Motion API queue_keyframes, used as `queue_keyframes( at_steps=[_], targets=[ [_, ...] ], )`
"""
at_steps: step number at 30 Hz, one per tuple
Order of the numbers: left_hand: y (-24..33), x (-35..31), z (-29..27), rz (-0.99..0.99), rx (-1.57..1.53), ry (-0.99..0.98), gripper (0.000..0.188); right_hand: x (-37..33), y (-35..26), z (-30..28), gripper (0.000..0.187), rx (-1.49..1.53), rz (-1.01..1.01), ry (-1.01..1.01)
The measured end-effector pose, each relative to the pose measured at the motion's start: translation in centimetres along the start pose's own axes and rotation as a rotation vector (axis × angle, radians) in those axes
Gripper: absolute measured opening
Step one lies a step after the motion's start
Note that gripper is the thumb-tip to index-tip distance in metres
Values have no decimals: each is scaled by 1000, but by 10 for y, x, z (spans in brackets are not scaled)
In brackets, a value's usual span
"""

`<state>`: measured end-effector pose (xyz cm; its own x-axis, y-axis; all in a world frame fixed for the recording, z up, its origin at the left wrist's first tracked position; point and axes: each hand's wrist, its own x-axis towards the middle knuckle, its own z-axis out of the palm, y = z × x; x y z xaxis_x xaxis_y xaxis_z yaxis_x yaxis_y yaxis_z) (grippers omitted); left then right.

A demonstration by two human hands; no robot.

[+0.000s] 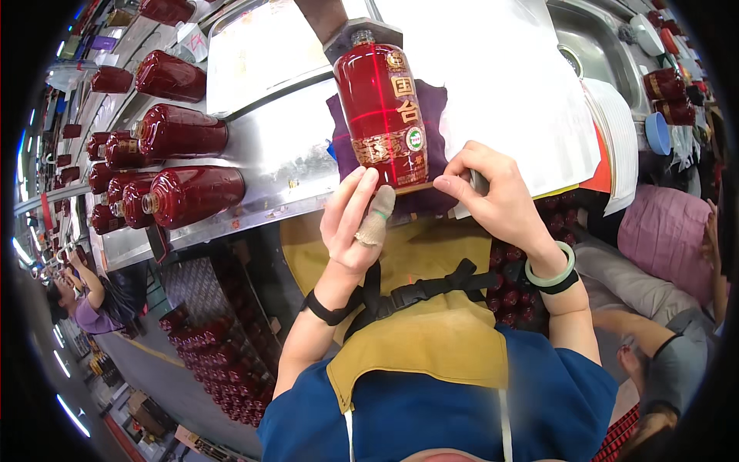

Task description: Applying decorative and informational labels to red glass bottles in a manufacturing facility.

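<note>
Bottle [382,115] red, lying upper centre on desk [285,165] | left hand [356,223] grip released (fingertips at base) | right hand [496,196] grip clenched on small tool [478,182]

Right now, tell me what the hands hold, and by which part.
Both the left hand and right hand touch the red bottle at its base end; a firm grip cannot be told.

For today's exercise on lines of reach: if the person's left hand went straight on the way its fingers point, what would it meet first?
The left hand points up and away, its fingertips already at the base of the red bottle lying on the purple cloth. It would probably meet that bottle's lower end first, though depth is hard to judge.
</note>
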<state>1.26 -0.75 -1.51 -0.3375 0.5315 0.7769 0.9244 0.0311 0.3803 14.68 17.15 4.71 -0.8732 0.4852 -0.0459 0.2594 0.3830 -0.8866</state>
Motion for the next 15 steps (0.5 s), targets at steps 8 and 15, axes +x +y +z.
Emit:
queue_keyframes(
  at_steps=[8, 15],
  targets=[
    [1, 5, 6, -21, -15, 51, 22, 2, -2, 0, 21, 30, 52, -5],
    [-1, -3, 10, -227, -112, 132, 22, 1, -11, 1, 18, 174, 50, -69]
  ],
)
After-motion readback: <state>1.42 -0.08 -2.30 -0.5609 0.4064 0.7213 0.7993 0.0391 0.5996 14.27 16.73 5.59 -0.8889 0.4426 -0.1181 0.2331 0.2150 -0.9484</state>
